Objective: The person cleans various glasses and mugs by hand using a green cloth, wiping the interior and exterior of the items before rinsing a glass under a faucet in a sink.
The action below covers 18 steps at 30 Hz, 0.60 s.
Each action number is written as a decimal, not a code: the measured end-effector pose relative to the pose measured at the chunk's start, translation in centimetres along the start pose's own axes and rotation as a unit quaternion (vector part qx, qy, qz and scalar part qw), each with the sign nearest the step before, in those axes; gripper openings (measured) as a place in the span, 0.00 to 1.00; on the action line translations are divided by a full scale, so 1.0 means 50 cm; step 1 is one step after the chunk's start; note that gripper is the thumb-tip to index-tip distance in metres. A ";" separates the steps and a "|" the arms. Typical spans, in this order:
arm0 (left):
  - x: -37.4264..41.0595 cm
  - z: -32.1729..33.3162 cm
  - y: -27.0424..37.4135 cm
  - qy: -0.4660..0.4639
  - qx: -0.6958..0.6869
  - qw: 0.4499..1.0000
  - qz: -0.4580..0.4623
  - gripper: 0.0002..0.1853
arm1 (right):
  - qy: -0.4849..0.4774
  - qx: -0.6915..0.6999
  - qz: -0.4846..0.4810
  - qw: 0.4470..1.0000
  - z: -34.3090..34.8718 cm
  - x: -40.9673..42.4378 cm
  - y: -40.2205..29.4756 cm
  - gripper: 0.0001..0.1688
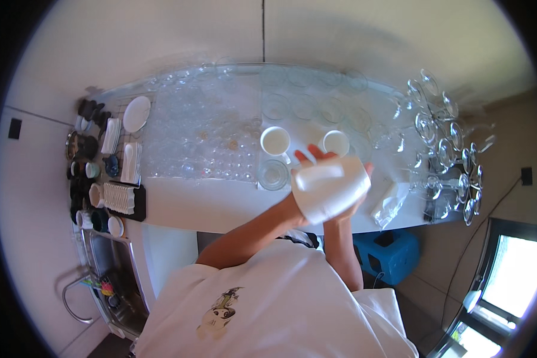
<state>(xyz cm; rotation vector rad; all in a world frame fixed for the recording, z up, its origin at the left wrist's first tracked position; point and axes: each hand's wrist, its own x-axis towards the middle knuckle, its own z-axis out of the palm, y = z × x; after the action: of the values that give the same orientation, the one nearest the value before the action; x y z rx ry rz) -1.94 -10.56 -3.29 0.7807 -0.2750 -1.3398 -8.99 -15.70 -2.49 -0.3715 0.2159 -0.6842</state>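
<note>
Both my hands hold a white glossy cup-like vessel (331, 190), tilted on its side above the worktop. My left hand (298, 215) is at its lower left side and mostly hidden by it. Around the right side and underneath comes my right hand (351, 212). Fingertips show past the far side; whose hand they belong to is hard to tell. Just beyond stand two white mugs, one at left (275, 141) with its handle toward me and one at right (336, 142), partly behind the fingers. A clear glass dish (273, 175) sits left of the vessel.
Many clear glasses (206, 121) cover the worktop's left and back. Stemware hangs on a rack (447, 147) at right, near a clear plastic bag (391, 203). White plates (136, 114), spoons and cups fill the left end, above a steel sink (112, 255). A blue stool (391, 255) stands under the right edge.
</note>
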 end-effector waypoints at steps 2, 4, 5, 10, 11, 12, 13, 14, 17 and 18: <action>0.006 -0.012 0.003 -0.021 -0.009 0.998 0.053 0.24 | -0.066 -0.106 -0.089 0.988 -0.004 0.020 0.004 0.54; 0.014 0.008 -0.010 0.015 0.323 0.926 0.196 0.28 | -0.167 -0.078 -0.093 0.979 -0.033 0.040 0.004 0.52; 0.019 0.018 -0.016 0.032 0.474 0.840 0.261 0.30 | -0.216 -0.065 -0.094 0.970 -0.041 0.044 0.000 0.51; 0.013 -0.039 -0.019 -0.070 0.576 0.753 0.310 0.24 | 0.182 -0.207 -0.006 0.961 0.043 -0.011 0.002 0.42; 0.014 -0.046 -0.012 -0.106 0.554 0.783 0.263 0.24 | 0.192 -0.245 -0.002 0.950 0.043 -0.011 0.004 0.41; 0.008 -0.054 0.001 -0.131 0.532 0.809 0.214 0.24 | 0.201 -0.283 0.004 0.938 0.045 -0.014 0.006 0.40; 0.009 -0.048 0.010 -0.124 0.517 0.821 0.210 0.24 | 0.207 -0.324 0.004 0.923 0.047 -0.009 -0.001 0.39; 0.007 -0.043 0.018 -0.118 0.502 0.832 0.203 0.24 | 0.131 -0.309 -0.026 0.942 0.000 -0.010 -0.001 0.45; 0.000 -0.049 -0.019 -0.074 0.230 0.960 0.143 0.23 | 0.006 -0.272 -0.149 0.951 -0.005 0.022 -0.008 0.50; 0.002 -0.054 -0.027 -0.061 0.014 0.997 0.055 0.23 | -0.102 -0.255 -0.100 0.956 -0.044 0.029 -0.027 0.54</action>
<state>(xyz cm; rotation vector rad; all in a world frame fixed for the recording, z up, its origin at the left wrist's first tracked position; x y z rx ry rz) -1.31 -9.73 -6.13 0.6990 -0.4286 -1.2839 -9.34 -18.18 -4.08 -0.9657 0.1580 -0.7795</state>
